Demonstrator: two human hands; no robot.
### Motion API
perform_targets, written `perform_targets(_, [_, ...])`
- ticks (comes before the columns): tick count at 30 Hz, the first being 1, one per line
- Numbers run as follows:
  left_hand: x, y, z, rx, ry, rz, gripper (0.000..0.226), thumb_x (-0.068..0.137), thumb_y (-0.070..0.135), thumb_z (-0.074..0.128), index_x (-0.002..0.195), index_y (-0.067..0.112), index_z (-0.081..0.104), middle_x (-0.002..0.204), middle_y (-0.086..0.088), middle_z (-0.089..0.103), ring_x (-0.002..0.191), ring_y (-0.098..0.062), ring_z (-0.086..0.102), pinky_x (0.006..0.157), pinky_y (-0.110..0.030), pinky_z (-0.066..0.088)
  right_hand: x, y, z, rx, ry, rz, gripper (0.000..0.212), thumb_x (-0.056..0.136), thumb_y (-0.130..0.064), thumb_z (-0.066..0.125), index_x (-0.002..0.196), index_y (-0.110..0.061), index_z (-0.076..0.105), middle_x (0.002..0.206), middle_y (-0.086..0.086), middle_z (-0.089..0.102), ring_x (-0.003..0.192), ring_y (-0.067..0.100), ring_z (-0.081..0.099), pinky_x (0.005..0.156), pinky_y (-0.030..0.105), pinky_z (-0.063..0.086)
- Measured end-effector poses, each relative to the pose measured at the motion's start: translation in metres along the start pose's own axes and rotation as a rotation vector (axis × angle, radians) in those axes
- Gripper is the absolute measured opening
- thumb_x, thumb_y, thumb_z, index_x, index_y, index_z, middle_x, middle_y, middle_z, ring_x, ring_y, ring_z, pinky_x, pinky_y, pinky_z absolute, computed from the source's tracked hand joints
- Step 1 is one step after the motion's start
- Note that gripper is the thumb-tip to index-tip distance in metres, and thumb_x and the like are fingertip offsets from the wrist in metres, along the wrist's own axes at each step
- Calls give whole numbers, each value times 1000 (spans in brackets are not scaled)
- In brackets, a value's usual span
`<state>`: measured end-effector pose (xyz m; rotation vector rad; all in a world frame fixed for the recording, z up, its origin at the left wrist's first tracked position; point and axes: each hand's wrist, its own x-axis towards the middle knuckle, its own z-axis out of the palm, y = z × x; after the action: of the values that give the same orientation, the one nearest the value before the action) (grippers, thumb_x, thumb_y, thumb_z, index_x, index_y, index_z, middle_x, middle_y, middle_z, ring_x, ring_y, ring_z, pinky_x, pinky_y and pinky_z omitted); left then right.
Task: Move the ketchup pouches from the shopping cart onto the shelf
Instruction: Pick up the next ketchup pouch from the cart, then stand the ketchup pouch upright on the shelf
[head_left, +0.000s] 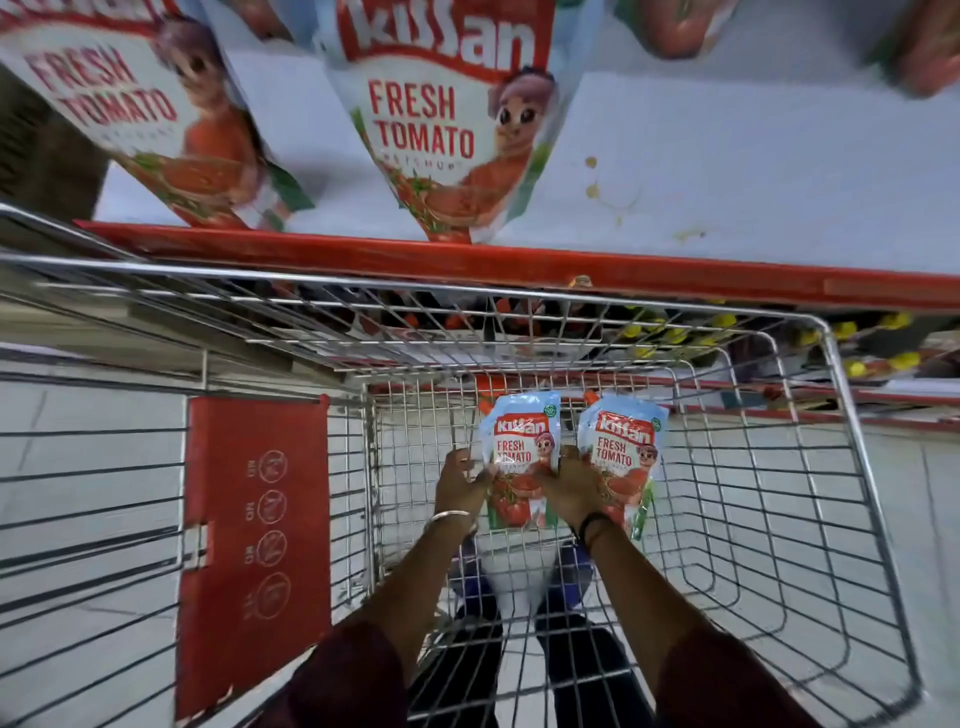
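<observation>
Ketchup pouches (521, 457) in cart (841, 467), both hands' grip unclear, beneath stocked shelf (675, 171).

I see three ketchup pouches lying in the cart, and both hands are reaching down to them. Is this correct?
Not quite: the head view shows two ketchup pouches in the cart, not three, a left one and a right one. The rest holds: the left hand and right hand both reach down to them.

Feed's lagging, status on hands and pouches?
Left hand, right hand on two blue-and-red ketchup pouches in wire cart. White shelf space open.
</observation>
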<state>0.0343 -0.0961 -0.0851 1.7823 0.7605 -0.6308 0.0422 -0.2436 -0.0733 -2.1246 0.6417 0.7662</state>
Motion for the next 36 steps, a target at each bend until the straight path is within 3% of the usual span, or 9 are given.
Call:
perform_targets(6, [35, -13, 16, -70, -22, -211, 14, 71, 6, 69, 78, 16, 62, 99, -18, 65, 95, -34, 62, 86, -41, 51, 16, 2, 8, 50, 34, 58, 27, 85, -10, 58, 108, 1, 52, 106, 18, 68, 79, 26, 62, 46, 15, 37])
perform_targets(11, [34, -11, 10, -165, -36, -255, 31, 66, 0, 71, 62, 20, 48, 97, -18, 63, 96, -37, 62, 85, -58, 53, 11, -5, 2, 54, 38, 82, 20, 85, -7, 57, 101, -2, 47, 104, 18, 66, 92, 35, 66, 49, 19, 37])
perform_targets(15, [10, 5, 4, -169, -55, -177, 32, 70, -4, 67, 66, 17, 44, 95, -18, 61, 89, -32, 60, 73, -48, 57, 10, 2, -6, 164, 23, 117, 27, 78, -10, 64, 98, 5, 55, 93, 15, 70, 78, 32, 68, 42, 21, 46])
perform_targets(19, [-15, 17, 1, -267, -61, -112, 40, 68, -16, 64, 61, 15, 40, 79, -9, 53, 86, -26, 54, 61, -32, 51, -2, 10, -23, 242, -16, 75, 12, 70, -8, 63, 76, -2, 55, 66, 10, 63, 54, 23, 57, 41, 18, 35])
perform_targets(24, [-60, 44, -7, -272, -70, 59, 40, 63, -12, 71, 61, 20, 47, 74, -6, 55, 85, -27, 54, 79, -48, 48, -62, -14, -70, 351, 60, -97, 25, 76, 5, 64, 62, -14, 56, 61, -6, 60, 52, -4, 60, 46, 10, 42])
perform_targets(28, [-109, 86, -10, -280, -17, 203, 34, 70, -13, 64, 66, 19, 51, 75, -6, 56, 75, -25, 54, 64, -35, 53, -98, -20, -101, 513, 180, -208, 17, 76, 5, 69, 90, 3, 59, 83, 8, 66, 65, 2, 63, 63, 14, 54])
perform_targets(30, [-134, 105, -10, -246, 14, 294, 32, 74, -7, 63, 70, 22, 52, 78, -7, 61, 81, -27, 59, 73, -40, 51, -118, -27, -119, 593, 210, -240, 18, 77, 3, 69, 89, -4, 58, 92, 11, 70, 80, 18, 70, 69, 32, 61])
perform_targets(32, [-159, 124, -10, -265, 27, 370, 31, 75, -4, 64, 72, 23, 51, 83, -12, 63, 88, -29, 60, 80, -44, 50, -140, -38, -138, 662, 227, -304, 19, 80, 0, 68, 89, -8, 54, 97, 14, 68, 88, 29, 68, 63, 27, 59])
perform_targets(36, [-196, 164, -13, -295, 69, 513, 32, 76, -3, 63, 72, 25, 50, 87, -12, 63, 90, -27, 61, 77, -44, 52, -170, -59, -177, 675, 272, -469, 29, 79, -6, 70, 81, -26, 50, 88, 1, 63, 82, 21, 61, 72, 33, 53])
